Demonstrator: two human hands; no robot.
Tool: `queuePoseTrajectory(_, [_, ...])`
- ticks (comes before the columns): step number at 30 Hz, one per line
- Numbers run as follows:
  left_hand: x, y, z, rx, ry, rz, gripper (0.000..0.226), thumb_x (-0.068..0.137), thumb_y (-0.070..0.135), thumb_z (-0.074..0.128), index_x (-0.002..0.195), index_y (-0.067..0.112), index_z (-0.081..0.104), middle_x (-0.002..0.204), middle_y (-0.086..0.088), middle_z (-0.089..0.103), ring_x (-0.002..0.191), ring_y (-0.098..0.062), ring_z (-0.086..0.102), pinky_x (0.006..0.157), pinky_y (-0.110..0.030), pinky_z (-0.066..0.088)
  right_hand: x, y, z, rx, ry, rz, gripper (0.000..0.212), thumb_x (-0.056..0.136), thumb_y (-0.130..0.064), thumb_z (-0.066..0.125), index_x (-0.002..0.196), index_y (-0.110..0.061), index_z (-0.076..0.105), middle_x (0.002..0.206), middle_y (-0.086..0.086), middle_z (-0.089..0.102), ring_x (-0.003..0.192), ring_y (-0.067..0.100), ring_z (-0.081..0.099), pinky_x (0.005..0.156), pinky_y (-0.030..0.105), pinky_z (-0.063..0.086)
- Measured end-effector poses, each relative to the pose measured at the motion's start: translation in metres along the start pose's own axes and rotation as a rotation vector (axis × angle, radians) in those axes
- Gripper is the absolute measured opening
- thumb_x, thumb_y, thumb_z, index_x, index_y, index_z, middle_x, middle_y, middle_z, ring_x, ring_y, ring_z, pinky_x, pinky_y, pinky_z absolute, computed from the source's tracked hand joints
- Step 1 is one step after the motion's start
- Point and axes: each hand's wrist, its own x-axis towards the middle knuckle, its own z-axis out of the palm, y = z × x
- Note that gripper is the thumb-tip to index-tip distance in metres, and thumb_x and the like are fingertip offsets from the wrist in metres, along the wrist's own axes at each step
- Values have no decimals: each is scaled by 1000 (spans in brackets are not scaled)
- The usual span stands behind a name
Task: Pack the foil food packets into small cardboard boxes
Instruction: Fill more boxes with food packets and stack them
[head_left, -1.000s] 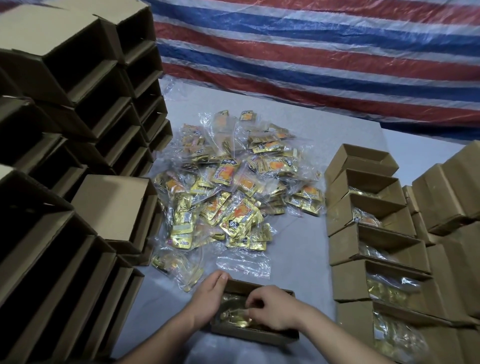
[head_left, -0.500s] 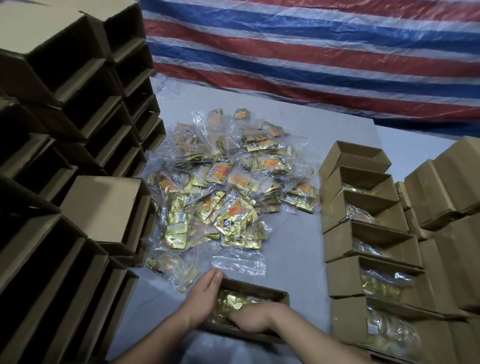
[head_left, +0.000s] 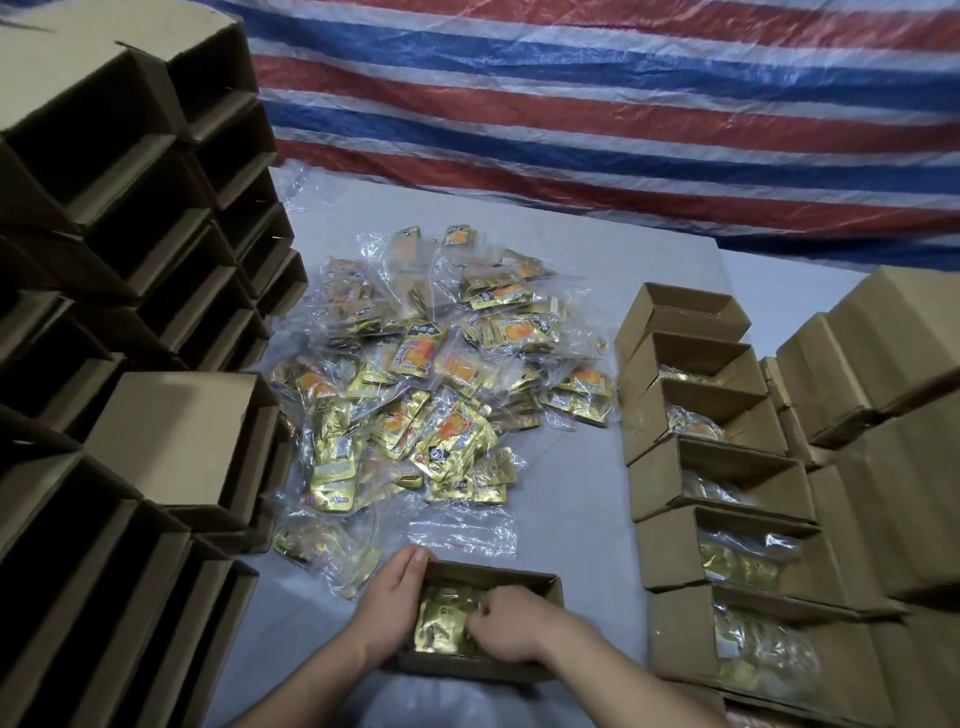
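Observation:
A small open cardboard box (head_left: 540, 584) sits on the grey table in front of me, with gold foil packets (head_left: 441, 621) inside. My left hand (head_left: 392, 597) lies flat against the box's left wall, fingers straight. Curled fingers of my right hand (head_left: 511, 626) press down on the packets inside the box. Beyond the box, a large heap of gold foil food packets in clear bags (head_left: 436, 384) covers the middle of the table.
Stacks of empty open boxes (head_left: 130, 218) rise on the left. One box (head_left: 182, 441) lies on its side beside the heap. On the right runs a row of filled open boxes (head_left: 717, 467), with closed boxes (head_left: 883, 374) behind. A striped tarp (head_left: 623, 104) hangs at the back.
My right hand has pushed deeper into the box onto the packets. My left hand stays against the left wall. The view has shifted slightly.

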Motion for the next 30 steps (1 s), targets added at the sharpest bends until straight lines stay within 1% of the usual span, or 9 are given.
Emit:
queuePoseTrajectory(6, [0, -3, -2, 37, 7, 33, 32, 104, 28, 43, 81, 16, 61, 77, -1, 63, 74, -7, 57, 75, -25, 44, -8, 5, 7, -89, 122, -43, 46, 96, -38, 39, 116, -6, 65, 124, 20, 64, 113, 36, 60, 91, 34, 48])
queuePoseTrajectory(10, [4, -6, -2, 69, 8, 13, 31, 103, 33, 43, 81, 21, 62, 80, -1, 64, 80, -12, 60, 80, -31, 46, -21, 19, 12, -1, 512, -163, 26, 91, -36, 46, 90, -17, 63, 99, 2, 65, 94, 26, 62, 77, 33, 46])
queuePoseTrajectory(13, [4, -4, -2, 76, 1, -4, 31, 102, 37, 43, 83, 20, 61, 82, -7, 64, 82, -18, 61, 82, -35, 47, -26, 40, 11, 102, 849, -182, 20, 90, -29, 59, 105, -17, 62, 105, -4, 54, 100, 17, 54, 85, 29, 44])
queuePoseTrajectory(16, [3, 0, 1, 100, -8, 2, 31, 103, 36, 42, 83, 20, 60, 81, -7, 64, 83, -18, 60, 83, -35, 46, -26, 59, 9, 268, 705, 64, 65, 93, -39, 59, 148, -14, 33, 144, 0, 39, 132, 18, 42, 107, 28, 35])
queuePoseTrajectory(19, [-1, 8, 10, 130, -25, -29, 30, 103, 39, 40, 84, 25, 58, 83, -1, 64, 84, -7, 59, 74, -20, 42, -23, 65, 17, 514, 490, 200, 79, 94, -38, 58, 156, -14, 14, 145, 5, 47, 127, 22, 51, 96, 28, 44])
queuePoseTrajectory(22, [-5, 17, 21, 121, -23, -28, 27, 103, 39, 39, 89, 27, 59, 85, 2, 64, 83, 2, 56, 68, -9, 36, -19, 71, 29, 596, 544, 263, 64, 98, -28, 53, 152, -14, 23, 115, 4, 65, 99, 21, 62, 70, 25, 42])
queuePoseTrajectory(25, [-5, 24, 27, 142, -14, -28, 17, 103, 38, 40, 93, 37, 54, 89, 15, 59, 85, 9, 49, 64, -1, 30, -17, 76, 33, 763, 617, 366, 47, 101, -21, 49, 145, -9, 40, 120, 8, 65, 103, 24, 62, 79, 26, 43])
queuePoseTrajectory(27, [-3, 26, 30, 170, -15, -32, 15, 103, 38, 40, 94, 38, 51, 90, 18, 56, 85, 10, 48, 64, -2, 29, -17, 80, 33, 723, 632, 354, 25, 102, -20, 47, 123, -11, 57, 99, 2, 64, 91, 21, 60, 78, 27, 44])
queuePoseTrajectory(30, [1, 27, 35, 201, 15, -39, 17, 102, 40, 39, 100, 31, 54, 91, 15, 55, 89, -1, 52, 68, -14, 33, -20, 82, 29, 633, 652, 302, 14, 102, -18, 44, 93, -17, 54, 78, -5, 56, 77, 18, 54, 69, 31, 41])
